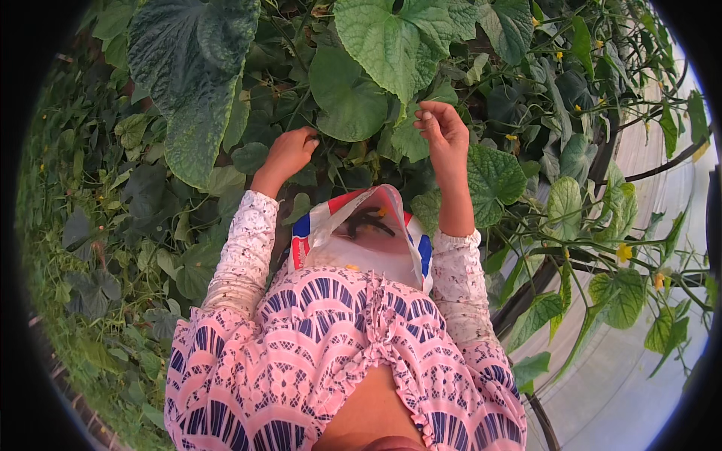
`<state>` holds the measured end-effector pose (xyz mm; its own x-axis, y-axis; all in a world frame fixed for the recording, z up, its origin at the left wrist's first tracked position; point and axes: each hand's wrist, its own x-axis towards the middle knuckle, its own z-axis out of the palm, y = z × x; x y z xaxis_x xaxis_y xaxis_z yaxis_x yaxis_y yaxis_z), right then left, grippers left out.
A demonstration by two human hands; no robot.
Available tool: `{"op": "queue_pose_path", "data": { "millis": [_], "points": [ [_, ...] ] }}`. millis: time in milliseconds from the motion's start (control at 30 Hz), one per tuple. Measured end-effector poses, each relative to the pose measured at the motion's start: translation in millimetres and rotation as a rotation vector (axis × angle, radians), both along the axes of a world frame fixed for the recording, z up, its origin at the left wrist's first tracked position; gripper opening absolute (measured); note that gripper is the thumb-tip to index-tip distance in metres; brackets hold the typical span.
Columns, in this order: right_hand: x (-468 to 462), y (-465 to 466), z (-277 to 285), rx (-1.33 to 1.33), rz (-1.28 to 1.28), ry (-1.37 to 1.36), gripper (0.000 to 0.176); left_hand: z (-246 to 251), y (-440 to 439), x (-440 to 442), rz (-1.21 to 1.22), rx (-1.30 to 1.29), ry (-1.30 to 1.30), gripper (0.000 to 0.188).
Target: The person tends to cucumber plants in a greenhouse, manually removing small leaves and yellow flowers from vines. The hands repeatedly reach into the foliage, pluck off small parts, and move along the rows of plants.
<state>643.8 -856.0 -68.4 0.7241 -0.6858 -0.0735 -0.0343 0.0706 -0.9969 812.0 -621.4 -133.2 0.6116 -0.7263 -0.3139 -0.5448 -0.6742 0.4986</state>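
Note:
My left hand [291,151] reaches into the foliage with its fingers curled, left of a round green leaf [350,101]; whether it grips a stem is hidden. Fingers bent and thumb near the forefinger, my right hand [443,127] is raised beside the tip of a large cucumber-type leaf [395,48]; whether something thin is between the fingertips is unclear. Against my waist hangs a white, red and blue plastic sack [324,225], its mouth gaping. Inside it lie several slender dark green fruits, probably cucumbers [366,221], with yellow blossom bits.
Dense vines surround me. A big dark leaf [194,73] hangs at the upper left. To the right, stems with yellow flowers [624,252] spread before pale plastic sheeting [609,372] and a dark curved support [522,299].

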Motion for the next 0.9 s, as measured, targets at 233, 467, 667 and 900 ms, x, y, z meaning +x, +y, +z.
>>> {"op": "queue_pose_path", "data": {
  "millis": [233, 467, 667, 900],
  "points": [
    [-14, 2, -29, 0.055, 0.067, 0.036, 0.014, -5, 2, 0, 0.338, -0.55, 0.557, 0.055],
    [-21, 26, -8, 0.066, 0.362, 0.051, 0.017, 11, -85, -51, -0.064, -0.479, 0.328, 0.056],
    [-16, 33, -34, -0.281, 0.16, 0.247, 0.041, -13, -95, -85, 0.077, -0.82, 0.467, 0.04],
    [17, 21, -52, -0.491, -0.038, 0.359, 0.079, -38, -79, -97, 0.292, -0.857, 0.805, 0.035]
  ]
}}
